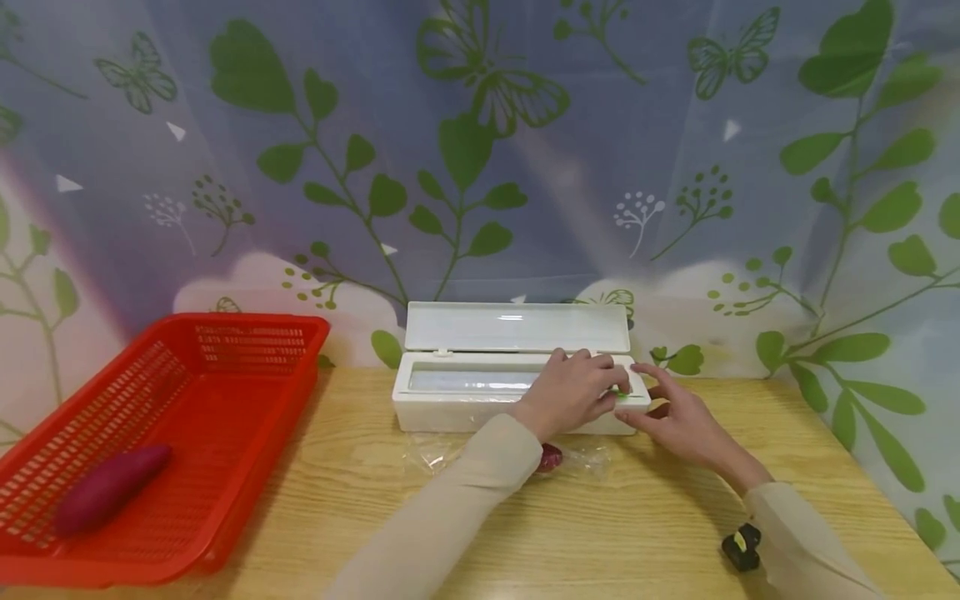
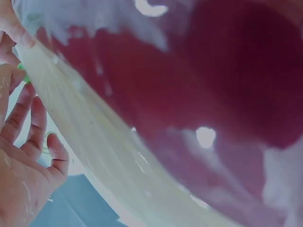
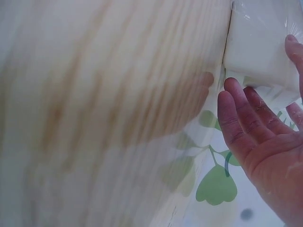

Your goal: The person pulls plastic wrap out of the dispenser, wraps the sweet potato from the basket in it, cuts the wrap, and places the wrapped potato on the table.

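A long white cling film dispenser [image 1: 450, 414] stands with its lid [image 1: 517, 327] raised at the back. At its right end my left hand [image 1: 573, 387] pinches a small green slide cutter [image 2: 24, 74]. My right hand [image 1: 678, 421] grips that same end, thumb at the front corner and forefinger on top; in the right wrist view its other fingers [image 3: 246, 113] lie beside the end. Clear film [image 1: 588, 458] trails from the dispenser onto the table, over a purple sweet potato [image 1: 550, 457], partly hidden by the left sleeve. The wrapped sweet potato [image 2: 156, 90] looms large in the left wrist view.
A red plastic basket [image 1: 273, 442] sits at the left, with another purple sweet potato [image 1: 112, 490] inside. Behind the wooden table [image 1: 600, 533] hangs a leaf-and-butterfly patterned curtain [image 1: 525, 208]. A small black device [image 1: 741, 547] is at the right wrist.
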`<state>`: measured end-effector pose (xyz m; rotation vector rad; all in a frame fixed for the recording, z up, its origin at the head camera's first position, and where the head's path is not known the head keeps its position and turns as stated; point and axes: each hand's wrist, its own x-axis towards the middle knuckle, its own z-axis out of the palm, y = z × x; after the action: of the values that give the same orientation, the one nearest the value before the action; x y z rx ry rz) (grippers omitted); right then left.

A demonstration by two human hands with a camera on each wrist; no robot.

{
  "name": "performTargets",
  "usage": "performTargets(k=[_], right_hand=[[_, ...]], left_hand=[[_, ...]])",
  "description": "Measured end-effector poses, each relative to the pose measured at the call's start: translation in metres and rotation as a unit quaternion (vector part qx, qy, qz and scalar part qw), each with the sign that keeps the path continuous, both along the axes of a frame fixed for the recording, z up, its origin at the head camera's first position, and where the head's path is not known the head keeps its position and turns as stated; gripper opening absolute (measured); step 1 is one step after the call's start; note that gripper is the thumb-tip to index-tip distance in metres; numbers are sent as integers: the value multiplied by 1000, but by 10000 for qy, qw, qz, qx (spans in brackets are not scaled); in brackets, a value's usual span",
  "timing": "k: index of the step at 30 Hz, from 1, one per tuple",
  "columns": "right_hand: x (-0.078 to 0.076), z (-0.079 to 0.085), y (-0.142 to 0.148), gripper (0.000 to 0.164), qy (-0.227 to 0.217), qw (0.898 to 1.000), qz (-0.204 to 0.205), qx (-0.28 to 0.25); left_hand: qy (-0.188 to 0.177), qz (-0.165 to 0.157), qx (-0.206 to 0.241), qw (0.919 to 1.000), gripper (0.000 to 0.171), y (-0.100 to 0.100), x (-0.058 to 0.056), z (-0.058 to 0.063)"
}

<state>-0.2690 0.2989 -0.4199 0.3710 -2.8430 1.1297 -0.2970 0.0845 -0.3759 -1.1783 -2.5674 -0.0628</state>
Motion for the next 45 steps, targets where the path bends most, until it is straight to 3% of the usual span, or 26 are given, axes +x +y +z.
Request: performTargets(k=[18, 29, 38, 45], right_hand=[[4, 1, -2, 76, -169, 9993, -31, -322], [4, 2, -7, 85, -800, 9921, -89, -962], [3, 2, -9, 83, -785, 9906, 4, -1124], [6, 4, -9, 83, -733, 9893, -30, -1258]], left_hand=[[512, -161, -278, 9982, 12, -25, 3, 3], [739, 12, -262, 9969, 8, -37, 5, -1], [695, 30, -187, 9974, 4, -50, 4, -2], [306, 138, -99, 9994, 4, -71, 4, -1]])
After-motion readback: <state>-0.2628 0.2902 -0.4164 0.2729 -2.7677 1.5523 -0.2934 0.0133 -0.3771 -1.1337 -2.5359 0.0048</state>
